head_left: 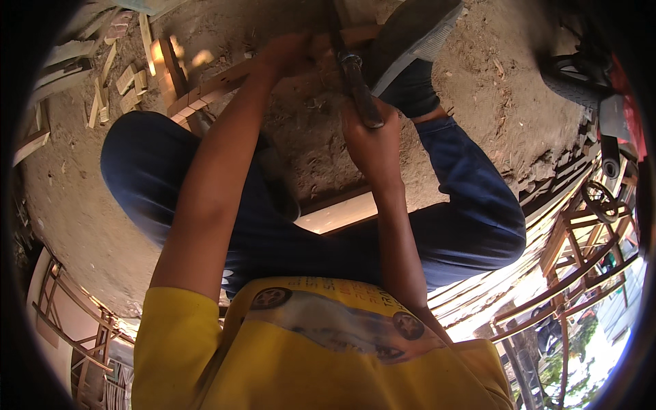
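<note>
My left hand point(287, 55) is closed around a long reddish wooden strip point(236, 74), though its fingers are dim and partly blurred. The strip slants from beside my left knee up to my right foot, and its left part shows several evenly spaced cuts or marks. In my closed right hand point(372, 137) is the dark handle of a long tool point(359, 92). A metal collar joins that handle to a narrow dark shaft or blade, which crosses over the strip and runs out of view at the top. The tool's exact kind cannot be made out.
I sit on bare dirt ground with legs bent. My right shoe point(410, 48) is close to the tool. Short wood offcuts point(128, 78) lie at left. A pale board point(342, 213) is beneath my legs. Stacked slats and wooden frames point(581, 239) stand at right, another frame point(75, 328) at lower left.
</note>
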`<state>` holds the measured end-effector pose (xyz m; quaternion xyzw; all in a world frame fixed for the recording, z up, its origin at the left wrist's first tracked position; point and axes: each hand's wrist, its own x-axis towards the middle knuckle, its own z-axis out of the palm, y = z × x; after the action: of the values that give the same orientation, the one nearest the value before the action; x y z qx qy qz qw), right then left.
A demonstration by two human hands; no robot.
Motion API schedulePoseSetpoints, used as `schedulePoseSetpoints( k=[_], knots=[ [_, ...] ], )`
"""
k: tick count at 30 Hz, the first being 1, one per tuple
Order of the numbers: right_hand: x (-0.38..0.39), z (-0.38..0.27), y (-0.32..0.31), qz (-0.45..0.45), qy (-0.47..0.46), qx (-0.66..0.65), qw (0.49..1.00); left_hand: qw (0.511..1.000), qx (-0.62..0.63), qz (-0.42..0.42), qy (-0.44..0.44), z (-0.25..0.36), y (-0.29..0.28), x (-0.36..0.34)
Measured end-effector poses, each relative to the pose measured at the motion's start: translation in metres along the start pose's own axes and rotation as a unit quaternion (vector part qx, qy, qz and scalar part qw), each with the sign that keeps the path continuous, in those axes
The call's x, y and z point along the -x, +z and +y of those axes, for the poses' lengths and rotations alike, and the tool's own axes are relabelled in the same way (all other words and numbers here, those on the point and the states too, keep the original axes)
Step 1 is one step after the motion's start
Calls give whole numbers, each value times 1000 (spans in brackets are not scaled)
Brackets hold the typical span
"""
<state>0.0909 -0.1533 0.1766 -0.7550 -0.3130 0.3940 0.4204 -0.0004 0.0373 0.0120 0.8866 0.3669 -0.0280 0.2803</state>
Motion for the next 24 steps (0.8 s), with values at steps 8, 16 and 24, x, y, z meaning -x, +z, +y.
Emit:
schedulePoseSetpoints(
  k=[8,16,24],
  knots=[
    [73,15,-7,33,-1,16,999,999,-12,-34,-9,4,-3,-4],
    [70,8,-7,10,15,24,1000,980,-86,175,28,-7,5,-4],
    [14,-4,-5,4,64,-37,997,1000,8,15,13,-3,1,-2]
  ],
)
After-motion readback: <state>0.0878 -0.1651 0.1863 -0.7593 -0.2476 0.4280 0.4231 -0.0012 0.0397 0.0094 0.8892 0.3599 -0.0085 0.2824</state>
